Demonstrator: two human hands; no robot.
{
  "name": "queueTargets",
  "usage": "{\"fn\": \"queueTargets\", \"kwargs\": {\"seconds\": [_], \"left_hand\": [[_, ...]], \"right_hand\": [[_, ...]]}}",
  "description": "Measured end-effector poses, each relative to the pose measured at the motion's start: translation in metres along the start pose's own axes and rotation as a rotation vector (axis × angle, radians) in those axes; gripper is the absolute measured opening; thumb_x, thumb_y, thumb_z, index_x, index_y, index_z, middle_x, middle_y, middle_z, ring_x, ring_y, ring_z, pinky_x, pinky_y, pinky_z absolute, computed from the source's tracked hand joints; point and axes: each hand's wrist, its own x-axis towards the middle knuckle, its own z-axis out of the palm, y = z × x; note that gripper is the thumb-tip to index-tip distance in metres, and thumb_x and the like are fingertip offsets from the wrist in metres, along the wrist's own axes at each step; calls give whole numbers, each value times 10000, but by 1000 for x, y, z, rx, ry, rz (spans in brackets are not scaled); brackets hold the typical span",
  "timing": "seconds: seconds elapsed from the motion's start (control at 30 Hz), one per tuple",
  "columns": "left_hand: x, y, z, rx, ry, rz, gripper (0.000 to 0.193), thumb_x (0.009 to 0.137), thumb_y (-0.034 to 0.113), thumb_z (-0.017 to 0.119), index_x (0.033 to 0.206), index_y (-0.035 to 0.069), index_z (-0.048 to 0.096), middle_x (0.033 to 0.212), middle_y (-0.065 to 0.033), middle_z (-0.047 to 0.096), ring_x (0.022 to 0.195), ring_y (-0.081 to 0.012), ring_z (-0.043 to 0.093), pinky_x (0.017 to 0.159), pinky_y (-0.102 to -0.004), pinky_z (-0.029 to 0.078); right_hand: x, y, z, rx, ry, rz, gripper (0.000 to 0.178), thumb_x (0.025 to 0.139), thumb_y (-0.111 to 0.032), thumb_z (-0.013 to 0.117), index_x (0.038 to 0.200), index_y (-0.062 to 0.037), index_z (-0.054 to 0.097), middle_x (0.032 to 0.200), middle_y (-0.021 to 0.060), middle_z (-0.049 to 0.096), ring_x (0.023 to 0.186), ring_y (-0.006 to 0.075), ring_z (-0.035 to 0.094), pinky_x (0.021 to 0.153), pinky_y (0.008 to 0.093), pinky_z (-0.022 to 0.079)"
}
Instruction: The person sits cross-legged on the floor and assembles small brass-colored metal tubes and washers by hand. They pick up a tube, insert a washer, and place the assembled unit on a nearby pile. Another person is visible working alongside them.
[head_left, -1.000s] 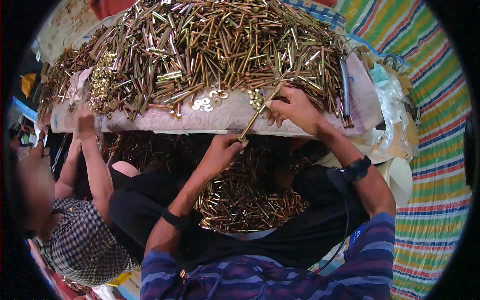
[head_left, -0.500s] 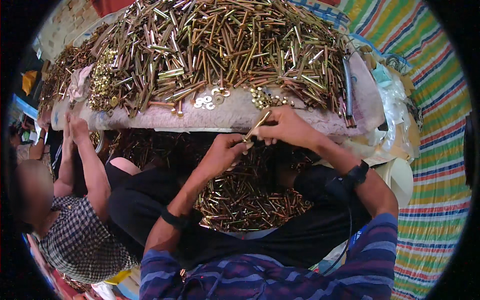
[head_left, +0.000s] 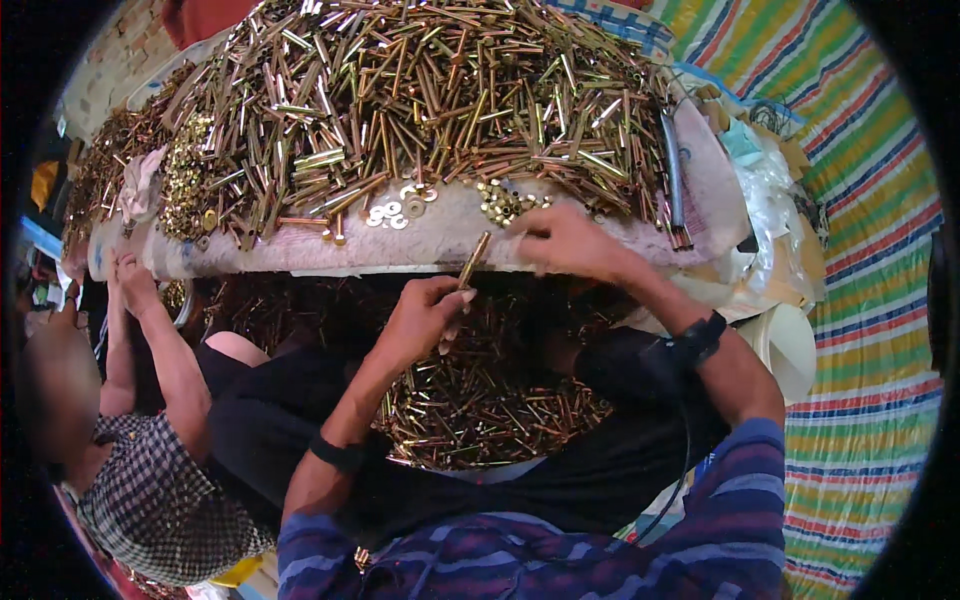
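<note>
My left hand (head_left: 428,318) is closed around the lower end of a gold-coloured metal bolt (head_left: 476,258), which tilts up and slightly right in front of the table edge. To the right of the bolt, and apart from it, my right hand (head_left: 570,243) hovers at the table's front edge. Its fingers are a little blurred, spread, with nothing visible in them. Just beyond those fingers lies a small pile of brass-coloured nuts (head_left: 508,203). Several flat washers (head_left: 397,208) rest on the cloth to the left of the nuts.
A large heap of metal bolts (head_left: 440,100) covers the cloth-topped table (head_left: 350,250). More bolts (head_left: 490,415) fill a container between my knees. At the left, a person in a checked shirt (head_left: 165,490) has both hands at the table edge. Plastic bags (head_left: 775,200) lie at the right.
My right hand has let go of the bolt and moved right, toward the nuts. The bolt stays in my left hand, now more upright. The other person's hands have moved from pressed together to lower down.
</note>
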Motion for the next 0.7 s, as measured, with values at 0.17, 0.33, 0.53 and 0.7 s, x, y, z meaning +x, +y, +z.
{"fn": "queueTargets", "kwargs": {"seconds": [0.17, 0.33, 0.53, 0.7], "left_hand": [[0, 3, 1, 28, -6, 9, 234, 1019, 222, 628, 945, 1, 638, 603, 12, 514, 483, -74, 472, 426, -265, 361], [-1, 1, 3, 78, -4, -21, 244, 1014, 238, 639, 947, 4, 648, 611, 10, 532, 491, -74, 488, 430, -262, 355], [1, -2, 4, 59, 13, -11, 245, 1007, 244, 649, 968, 3, 662, 639, 19, 545, 496, -74, 491, 438, -267, 363], [2, 1, 4, 107, -1, 4, 248, 1002, 261, 646, 975, 15, 659, 642, 23, 524, 497, -73, 482, 435, -274, 373]], "right_hand": [[-2, 38, -31, -544, 395, -37, 245, 890, -196, 608, 1013, -9, 707, 870, 258, 692, 813, 433, 682, 763, 506, 547], [-3, 54, -29, -729, 328, -38, 195, 882, -194, 630, 914, -7, 674, 870, 250, 680, 876, 452, 669, 772, 546, 528], [-7, 55, -28, -715, 376, -57, 198, 842, -194, 680, 884, -3, 650, 865, 235, 677, 877, 448, 660, 786, 533, 524], [-10, 42, -29, -550, 374, -64, 257, 809, -186, 717, 966, 4, 643, 903, 239, 682, 914, 421, 670, 817, 499, 528]]}}
